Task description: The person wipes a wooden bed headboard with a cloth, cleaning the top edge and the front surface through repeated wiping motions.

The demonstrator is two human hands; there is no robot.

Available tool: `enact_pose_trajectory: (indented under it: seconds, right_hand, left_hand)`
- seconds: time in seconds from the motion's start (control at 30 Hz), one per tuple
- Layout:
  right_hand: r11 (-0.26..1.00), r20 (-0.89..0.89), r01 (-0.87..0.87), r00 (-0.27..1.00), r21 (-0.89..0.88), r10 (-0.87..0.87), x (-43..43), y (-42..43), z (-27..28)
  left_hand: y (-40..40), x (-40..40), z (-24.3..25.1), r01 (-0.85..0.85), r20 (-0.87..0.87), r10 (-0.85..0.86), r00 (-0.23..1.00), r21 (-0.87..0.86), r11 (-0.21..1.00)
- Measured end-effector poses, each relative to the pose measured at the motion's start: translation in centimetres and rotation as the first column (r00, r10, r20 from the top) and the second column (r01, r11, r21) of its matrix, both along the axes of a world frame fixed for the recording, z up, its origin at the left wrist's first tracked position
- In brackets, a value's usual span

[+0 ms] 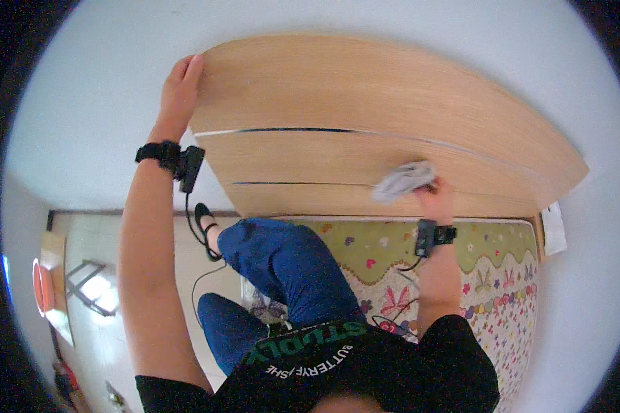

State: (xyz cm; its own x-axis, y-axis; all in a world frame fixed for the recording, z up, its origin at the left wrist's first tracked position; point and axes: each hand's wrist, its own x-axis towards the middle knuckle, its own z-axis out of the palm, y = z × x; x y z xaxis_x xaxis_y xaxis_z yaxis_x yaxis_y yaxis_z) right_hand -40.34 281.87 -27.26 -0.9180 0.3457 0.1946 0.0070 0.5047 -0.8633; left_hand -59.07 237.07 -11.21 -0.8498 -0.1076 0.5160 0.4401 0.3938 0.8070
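Observation:
A light wood-grain headboard point(341, 88) with thin shiny metal strips stands against the wall in front of me. My left hand point(180, 93) grips its upper left edge, with the fingers curled at the corner. Lower on the right part, my right hand point(439, 199) holds a crumpled grey-white cloth point(405, 180) against the panel, close to the lower strip. Cloth and hand are blurred, and some of the right fingers are hidden.
A mattress point(387, 248) with a butterfly and heart pattern lies below the headboard. An orange basin point(42, 286) and a dark folding frame point(90, 288) are at the left. Wrist devices point(190, 168) trail black cables. A white item point(554, 229) is beside the bed's right corner.

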Motion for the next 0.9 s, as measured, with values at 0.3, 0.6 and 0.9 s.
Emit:
enact_pose_trajectory:
  seconds: [0.3,0.6,0.9]
  right_hand:
    - [0.835,-0.414,0.515,0.815,0.195,-0.406,-2.7,9.4,5.4]
    - [0.760,-0.733,0.414,0.670,0.501,0.118,-9.4,-18.1,13.4]
    - [0.506,-0.371,-0.061,0.606,0.861,0.703,-13.4,-35.2,13.0]
  left_hand:
    - [-0.2,0.3,-0.4,0.024,-0.035,-0.027,0.999,-0.093,0.995]
    - [-2.2,17.7,-19.3,-0.161,-0.105,0.128,0.986,-0.429,0.889]
    - [-10.1,34.8,-30.9,-0.400,0.594,0.128,0.794,0.352,0.846]
